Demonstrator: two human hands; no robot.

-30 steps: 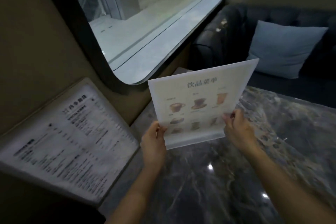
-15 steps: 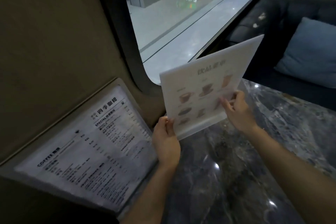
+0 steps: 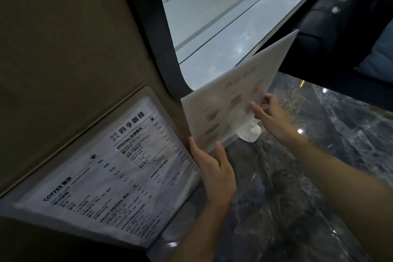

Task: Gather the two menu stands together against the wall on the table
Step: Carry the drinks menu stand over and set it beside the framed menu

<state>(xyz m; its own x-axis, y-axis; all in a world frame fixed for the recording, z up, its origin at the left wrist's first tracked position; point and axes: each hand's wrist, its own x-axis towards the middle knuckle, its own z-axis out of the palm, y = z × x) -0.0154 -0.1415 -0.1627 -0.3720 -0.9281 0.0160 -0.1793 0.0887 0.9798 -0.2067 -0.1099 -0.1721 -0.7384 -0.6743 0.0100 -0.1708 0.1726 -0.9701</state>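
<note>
Since the earlier frames, the white drinks menu stand [image 3: 231, 100] has swung nearer the black-and-white coffee menu stand [image 3: 110, 168] that leans on the beige wall [image 3: 63, 49]. The left hand [image 3: 212, 168] grips its lower corner; the right hand [image 3: 268, 112] pinches its far edge. Placement appears imminent. The dark marble surface [image 3: 297, 198] lies right of the coffee stand; a window [image 3: 212, 17] and a dark sofa [image 3: 340, 27] lie beyond it.

I see two bare forearms reaching in from the bottom of my view, with no sleeve showing on either up to the frame's edge. My left hand [image 3: 214, 168] and right hand [image 3: 270, 116] wear no gloves, rings, watch or bands. The fingernails look short and plain in the dim light.
</note>
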